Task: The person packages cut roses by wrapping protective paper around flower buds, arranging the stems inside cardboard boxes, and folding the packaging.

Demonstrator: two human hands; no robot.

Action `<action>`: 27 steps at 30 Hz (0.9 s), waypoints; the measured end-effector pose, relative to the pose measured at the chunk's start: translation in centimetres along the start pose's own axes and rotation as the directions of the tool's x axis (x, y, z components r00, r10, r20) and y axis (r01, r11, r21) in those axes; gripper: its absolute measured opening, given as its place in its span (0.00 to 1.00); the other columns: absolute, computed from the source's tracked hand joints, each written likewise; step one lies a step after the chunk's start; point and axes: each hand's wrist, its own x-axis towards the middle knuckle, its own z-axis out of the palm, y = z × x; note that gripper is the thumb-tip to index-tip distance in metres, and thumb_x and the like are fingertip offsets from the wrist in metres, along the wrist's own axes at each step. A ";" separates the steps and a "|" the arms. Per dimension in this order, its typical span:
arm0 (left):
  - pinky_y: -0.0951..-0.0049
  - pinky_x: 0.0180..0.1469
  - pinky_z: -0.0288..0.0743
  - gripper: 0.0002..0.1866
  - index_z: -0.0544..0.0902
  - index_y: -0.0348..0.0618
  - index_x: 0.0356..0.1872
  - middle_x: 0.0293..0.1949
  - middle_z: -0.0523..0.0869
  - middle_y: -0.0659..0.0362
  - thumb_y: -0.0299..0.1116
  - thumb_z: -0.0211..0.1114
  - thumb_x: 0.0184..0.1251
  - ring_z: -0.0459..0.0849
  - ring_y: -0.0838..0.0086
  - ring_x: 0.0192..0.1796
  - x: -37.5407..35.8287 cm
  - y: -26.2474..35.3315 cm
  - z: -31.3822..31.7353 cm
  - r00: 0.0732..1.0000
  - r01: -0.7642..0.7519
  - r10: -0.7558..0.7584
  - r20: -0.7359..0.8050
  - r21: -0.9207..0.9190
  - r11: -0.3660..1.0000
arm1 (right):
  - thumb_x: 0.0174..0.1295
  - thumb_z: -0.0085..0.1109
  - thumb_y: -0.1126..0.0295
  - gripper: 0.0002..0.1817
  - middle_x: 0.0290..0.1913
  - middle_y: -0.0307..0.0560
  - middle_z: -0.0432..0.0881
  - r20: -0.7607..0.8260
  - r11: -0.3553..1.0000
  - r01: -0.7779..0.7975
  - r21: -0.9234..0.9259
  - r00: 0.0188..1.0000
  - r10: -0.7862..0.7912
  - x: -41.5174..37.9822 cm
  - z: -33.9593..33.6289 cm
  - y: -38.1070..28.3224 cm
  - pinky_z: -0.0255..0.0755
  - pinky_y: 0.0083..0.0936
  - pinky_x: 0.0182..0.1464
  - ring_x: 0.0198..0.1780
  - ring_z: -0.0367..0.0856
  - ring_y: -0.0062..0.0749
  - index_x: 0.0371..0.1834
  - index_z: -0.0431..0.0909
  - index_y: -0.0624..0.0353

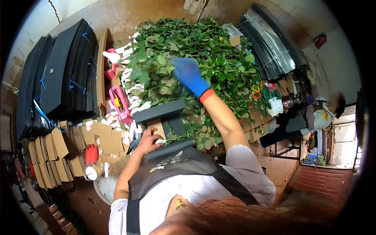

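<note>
My bare left hand [149, 141] is low on the black padded holder [160, 111] in front of my body, beside an upright piece of cardboard [156, 126]. Its fingers close about a small white rose head [160, 141], and leafy stems extend rightward from there. Farther out, my right hand [188, 74], in a blue glove with an orange cuff, is closed above a pile of leafy rose stems [219, 58]. From it a white rose [112, 57] points left, its leaves blurred by motion. The glove hides the grip on the stem.
Pink-handled tools [120, 103] lie left of the pile. Black sheets [70, 70] stand stacked at far left, above cardboard pieces [56, 156]. More dark sheets [270, 43] lean at back right. Yellow-and-red scissors [256, 92] lie by the pile. Another person [322, 115] is at right.
</note>
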 end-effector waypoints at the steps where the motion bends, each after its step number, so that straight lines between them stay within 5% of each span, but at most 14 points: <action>1: 0.56 0.66 0.69 0.15 0.91 0.55 0.44 0.60 0.75 0.48 0.40 0.78 0.53 0.73 0.49 0.62 0.0 0.0 -0.1 1.000 -0.018 0.018 -0.005 -0.003 1.000 | 0.53 0.63 0.71 0.21 0.53 0.42 0.85 0.004 1.000 -0.016 0.016 1.000 0.016 0.4 -1.1 -0.2 0.73 0.44 0.59 0.56 0.80 0.45 0.53 0.83 0.44; 3: 0.55 0.65 0.69 0.15 0.91 0.54 0.44 0.60 0.75 0.48 0.40 0.77 0.54 0.73 0.50 0.62 0.6 -0.5 0.3 0.998 -0.060 0.060 -0.034 0.009 0.998 | 0.53 0.61 0.72 0.25 0.56 0.42 0.84 -0.038 1.000 -0.003 0.019 0.999 0.004 2.3 -4.4 -1.9 0.72 0.44 0.62 0.57 0.80 0.46 0.57 0.83 0.40; 6: 0.58 0.69 0.65 0.15 0.91 0.55 0.45 0.61 0.74 0.47 0.41 0.77 0.55 0.71 0.50 0.66 -0.1 -0.1 -0.1 1.000 -0.004 0.004 0.009 -0.026 1.000 | 0.54 0.61 0.71 0.25 0.57 0.42 0.84 0.241 0.996 -0.059 -0.073 0.968 0.074 1.0 -1.4 0.7 0.73 0.43 0.62 0.56 0.80 0.46 0.58 0.83 0.40; 7: 0.57 0.67 0.67 0.15 0.91 0.54 0.44 0.60 0.75 0.47 0.41 0.77 0.54 0.72 0.50 0.65 -0.4 -0.5 -0.1 0.999 -0.042 0.042 -0.011 -0.003 0.999 | 0.56 0.60 0.72 0.18 0.45 0.38 0.85 0.018 0.998 0.040 -0.048 0.999 -0.039 0.3 -2.0 0.4 0.76 0.39 0.53 0.50 0.81 0.40 0.51 0.85 0.42; 10: 0.57 0.66 0.68 0.14 0.91 0.53 0.43 0.61 0.74 0.48 0.42 0.78 0.55 0.72 0.50 0.65 -0.1 -1.1 0.6 0.998 -0.055 0.055 -0.023 0.041 0.998 | 0.57 0.62 0.73 0.22 0.47 0.37 0.83 -0.061 0.980 0.197 -0.036 0.978 -0.198 -1.1 -7.0 -3.7 0.74 0.39 0.53 0.50 0.79 0.40 0.56 0.82 0.41; 14: 0.61 0.67 0.69 0.13 0.90 0.51 0.44 0.64 0.75 0.49 0.40 0.78 0.59 0.74 0.54 0.65 -0.1 -0.5 -0.1 0.998 0.013 -0.009 0.055 -0.055 0.998 | 0.57 0.61 0.74 0.24 0.44 0.38 0.83 0.158 0.971 0.240 0.017 0.958 -0.239 -5.4 -13.5 -6.4 0.72 0.39 0.49 0.46 0.79 0.40 0.58 0.81 0.41; 16: 0.62 0.67 0.70 0.19 0.88 0.50 0.51 0.66 0.75 0.49 0.39 0.78 0.58 0.75 0.57 0.66 -0.1 -2.0 0.7 0.987 0.084 -0.064 0.145 -0.137 0.987 | 0.58 0.63 0.71 0.23 0.40 0.42 0.84 0.515 0.980 0.169 0.104 0.834 -0.199 -7.5 -15.2 -6.7 0.76 0.42 0.45 0.42 0.83 0.44 0.59 0.80 0.38; 19: 0.65 0.71 0.69 0.45 0.68 0.44 0.73 0.71 0.73 0.53 0.36 0.82 0.55 0.76 0.61 0.68 -0.7 -2.5 1.7 0.995 0.018 -0.081 -0.052 -0.726 0.687 | 0.61 0.65 0.66 0.22 0.43 0.47 0.86 0.737 0.987 -0.029 0.160 0.669 -0.100 -14.8 -10.4 -2.5 0.78 0.44 0.49 0.47 0.85 0.47 0.60 0.79 0.41; 20: 0.65 0.73 0.68 0.47 0.66 0.45 0.74 0.72 0.72 0.52 0.36 0.82 0.54 0.75 0.61 0.69 -0.5 -2.0 0.6 0.988 -0.113 0.069 -0.138 -0.339 0.934 | 0.61 0.66 0.65 0.22 0.46 0.50 0.86 0.806 0.988 -0.107 0.109 0.591 -0.025 -17.1 -8.2 -0.9 0.78 0.45 0.51 0.49 0.85 0.48 0.60 0.79 0.42; 22: 0.65 0.68 0.73 0.47 0.69 0.46 0.73 0.70 0.74 0.52 0.36 0.84 0.50 0.78 0.58 0.66 -0.7 -1.3 0.6 0.985 -0.009 -0.043 -0.167 -0.299 0.954 | 0.60 0.65 0.66 0.24 0.48 0.53 0.86 0.912 0.986 -0.168 -0.019 0.400 0.086 -19.6 -5.1 0.8 0.79 0.47 0.52 0.50 0.85 0.51 0.63 0.79 0.43; 24: 0.65 0.60 0.80 0.43 0.74 0.48 0.70 0.67 0.76 0.53 0.37 0.84 0.50 0.81 0.54 0.62 -0.6 0.7 0.1 0.970 0.111 -0.209 -0.125 -0.538 0.836 | 0.64 0.59 0.61 0.18 0.46 0.54 0.87 0.925 0.988 -0.139 -0.070 0.361 0.116 -23.2 -0.8 3.2 0.79 0.48 0.51 0.47 0.85 0.53 0.57 0.82 0.43; 25: 0.66 0.54 0.83 0.39 0.77 0.47 0.67 0.60 0.79 0.53 0.37 0.84 0.51 0.83 0.57 0.57 -0.4 0.1 0.0 0.976 -0.030 -0.013 -0.216 -0.194 0.981 | 0.65 0.56 0.58 0.17 0.44 0.55 0.87 0.930 0.987 -0.126 -0.097 0.343 0.135 -23.4 -0.1 3.3 0.79 0.48 0.51 0.46 0.85 0.55 0.55 0.84 0.43; 27: 0.66 0.49 0.84 0.33 0.81 0.43 0.62 0.53 0.79 0.53 0.36 0.83 0.53 0.84 0.59 0.50 -0.7 -0.6 0.4 0.993 0.044 -0.070 -0.095 -0.248 0.968 | 0.64 0.58 0.55 0.16 0.45 0.54 0.87 0.929 0.965 -0.241 -0.101 0.325 0.178 -23.6 0.9 4.0 0.79 0.48 0.51 0.46 0.85 0.54 0.51 0.86 0.45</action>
